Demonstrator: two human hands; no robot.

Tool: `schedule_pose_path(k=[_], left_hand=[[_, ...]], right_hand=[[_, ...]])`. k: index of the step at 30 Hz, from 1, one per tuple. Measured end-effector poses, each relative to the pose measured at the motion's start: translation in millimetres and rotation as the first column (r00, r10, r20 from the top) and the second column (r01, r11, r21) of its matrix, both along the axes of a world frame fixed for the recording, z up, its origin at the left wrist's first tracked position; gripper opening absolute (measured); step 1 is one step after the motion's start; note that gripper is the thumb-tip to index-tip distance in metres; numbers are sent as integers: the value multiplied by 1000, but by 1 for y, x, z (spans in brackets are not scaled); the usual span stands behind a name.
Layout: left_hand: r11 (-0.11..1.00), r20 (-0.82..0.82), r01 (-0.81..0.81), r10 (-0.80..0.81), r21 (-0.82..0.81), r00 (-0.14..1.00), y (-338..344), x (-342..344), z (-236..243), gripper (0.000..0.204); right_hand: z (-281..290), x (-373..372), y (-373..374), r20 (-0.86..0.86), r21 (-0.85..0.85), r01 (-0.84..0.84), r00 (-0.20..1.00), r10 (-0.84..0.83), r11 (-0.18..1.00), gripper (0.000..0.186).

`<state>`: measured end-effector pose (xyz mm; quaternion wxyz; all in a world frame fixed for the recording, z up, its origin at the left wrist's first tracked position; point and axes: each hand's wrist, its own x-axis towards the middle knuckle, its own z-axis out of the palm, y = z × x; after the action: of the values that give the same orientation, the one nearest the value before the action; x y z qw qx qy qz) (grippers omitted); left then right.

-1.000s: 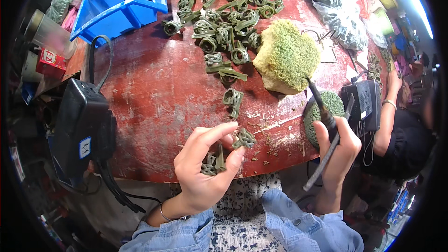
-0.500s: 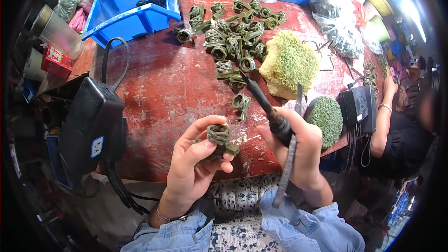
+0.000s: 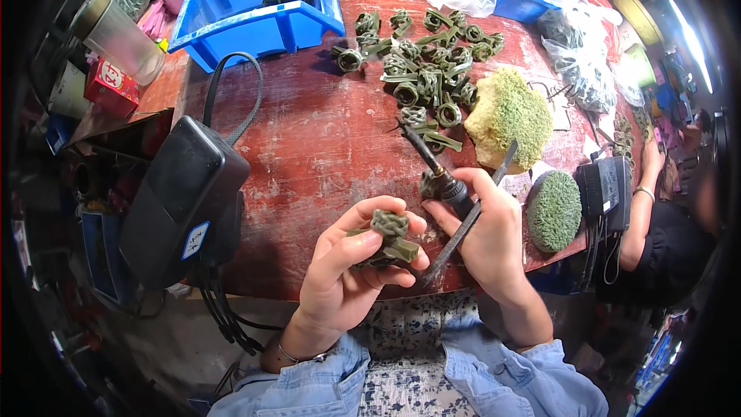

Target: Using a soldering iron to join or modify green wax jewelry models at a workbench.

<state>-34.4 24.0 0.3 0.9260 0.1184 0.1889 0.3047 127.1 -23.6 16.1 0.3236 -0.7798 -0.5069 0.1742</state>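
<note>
My left hand (image 3: 333,266) pinches a small dark green ring-shaped piece (image 3: 390,224) between thumb and fingers, its band woven and a block jutting from its side. In my right hand (image 3: 494,243) is a black-handled soldering-iron-like tool (image 3: 455,191), its dark thin tip slanting up and left above the table. A long, flat grey tool (image 3: 450,245) also lies in that hand, crossing the handle; its lower end comes close to my left fingers. One loose ring piece (image 3: 428,183) sits beside the right thumb, partly hidden. Farther off, several similar pieces (image 3: 428,69) form a pile.
A yellow-green sponge-like lump (image 3: 509,116) and a round green pad (image 3: 554,212) stand at the right on the red table (image 3: 309,147). A black box with a cord loop (image 3: 193,193) is at left. Blue bins (image 3: 258,35) line the back. A co-worker's arm (image 3: 642,201) reaches in at right.
The view has shifted, so the table things appear farther right. The ring piece in my left hand has turned. The flat tool's lower end has swung left toward it.
</note>
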Motion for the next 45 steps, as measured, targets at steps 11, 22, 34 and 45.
schedule_pose_path(k=[11, 22, 34, 45], left_hand=[[996, 238, -59, 43, 60, 970, 1, 7, -5, 46], [971, 21, -5, 0, 238, 1000, -1, 25, 10, 33], [814, -411, -20, 314, 580, 856, 17, 3, 95, 20], [594, -653, 278, 721, 755, 232, 230, 4, 87, 14]], right_hand=[[16, 5, -20, -243, 69, 16, 970, 2, 997, 21], [36, 14, -40, -442, 203, -3, 892, 94, 979, 20], [35, 27, -44, -715, 203, 46, 689, 116, 978, 15], [37, 35, -71, -774, 306, 36, 592, 226, 951, 14]])
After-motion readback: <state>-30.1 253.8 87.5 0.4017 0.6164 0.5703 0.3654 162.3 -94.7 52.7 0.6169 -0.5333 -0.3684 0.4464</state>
